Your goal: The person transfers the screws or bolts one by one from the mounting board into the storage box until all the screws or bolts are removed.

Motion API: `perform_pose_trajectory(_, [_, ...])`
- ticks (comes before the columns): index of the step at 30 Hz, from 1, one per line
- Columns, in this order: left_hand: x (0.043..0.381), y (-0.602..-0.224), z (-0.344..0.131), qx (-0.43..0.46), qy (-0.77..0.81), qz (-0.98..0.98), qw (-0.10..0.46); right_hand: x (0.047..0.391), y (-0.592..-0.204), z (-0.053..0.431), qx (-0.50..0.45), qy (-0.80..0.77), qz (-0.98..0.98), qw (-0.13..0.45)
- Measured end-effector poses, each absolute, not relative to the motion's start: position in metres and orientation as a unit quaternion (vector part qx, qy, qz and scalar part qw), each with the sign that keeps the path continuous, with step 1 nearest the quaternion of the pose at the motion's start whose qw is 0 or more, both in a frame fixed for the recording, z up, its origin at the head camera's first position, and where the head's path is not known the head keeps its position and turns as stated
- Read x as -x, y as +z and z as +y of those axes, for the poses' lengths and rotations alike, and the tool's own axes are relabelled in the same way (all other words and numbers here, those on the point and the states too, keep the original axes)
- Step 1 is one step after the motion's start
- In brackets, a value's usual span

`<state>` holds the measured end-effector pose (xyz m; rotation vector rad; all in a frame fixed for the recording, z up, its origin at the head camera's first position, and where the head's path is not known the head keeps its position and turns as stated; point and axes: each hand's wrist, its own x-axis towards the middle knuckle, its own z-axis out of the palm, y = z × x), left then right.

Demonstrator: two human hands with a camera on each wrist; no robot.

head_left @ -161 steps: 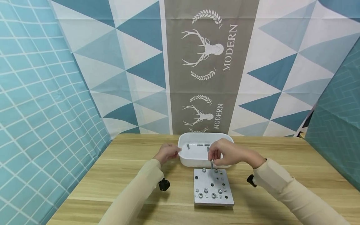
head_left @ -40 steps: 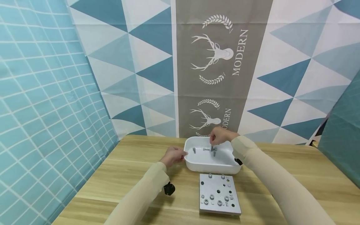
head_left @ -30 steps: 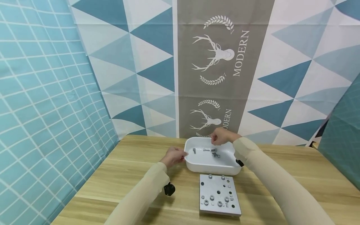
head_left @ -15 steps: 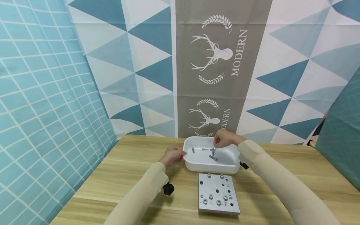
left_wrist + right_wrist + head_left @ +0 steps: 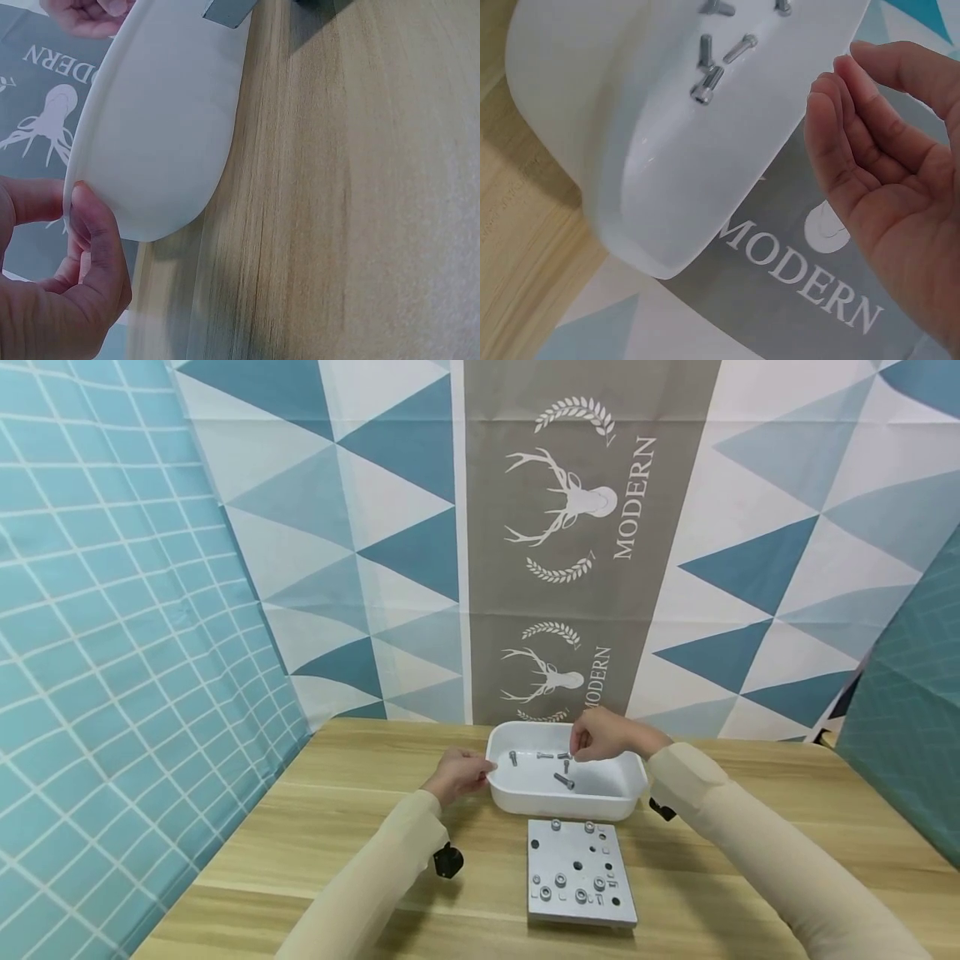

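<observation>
My left hand (image 5: 459, 774) pinches the left rim of a white plastic tray (image 5: 555, 804); the left wrist view shows the thumb outside the tray wall (image 5: 161, 135). Several silvery socket-head bolts lie loose in the tray, among them a larger bolt (image 5: 564, 781) and a shorter bolt (image 5: 513, 758). Above the tray's back right part hovers my right hand (image 5: 602, 735). Its fingers bend loosely with nothing visible between them, and the right wrist view shows the hand (image 5: 889, 142) apart from the bolts (image 5: 707, 84). In front of the tray, a silvery metal plate (image 5: 573, 852) carries several bolts and bare holes.
The wooden table (image 5: 360, 768) extends to both sides of the tray and plate. A patterned curtain (image 5: 397, 568) hangs behind the table's back edge, with a blue checked cloth (image 5: 112, 652) on the left. Black wrist cameras sit below both hands.
Earlier, my right hand held a bolt over the plate, then brought one into the tray and let go. Now it has drawn slightly right. My left hand keeps holding the rim.
</observation>
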<state>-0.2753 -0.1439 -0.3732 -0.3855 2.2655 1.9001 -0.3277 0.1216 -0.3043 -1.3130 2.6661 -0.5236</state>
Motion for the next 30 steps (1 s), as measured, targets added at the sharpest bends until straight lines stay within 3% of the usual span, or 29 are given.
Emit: perform_pose_trajectory(30, [0.276, -0.371, -0.143, 0.130, 0.627, 0.763, 0.084, 0.247, -0.305, 0.138, 0.461, -0.227, 0.855, 0.075])
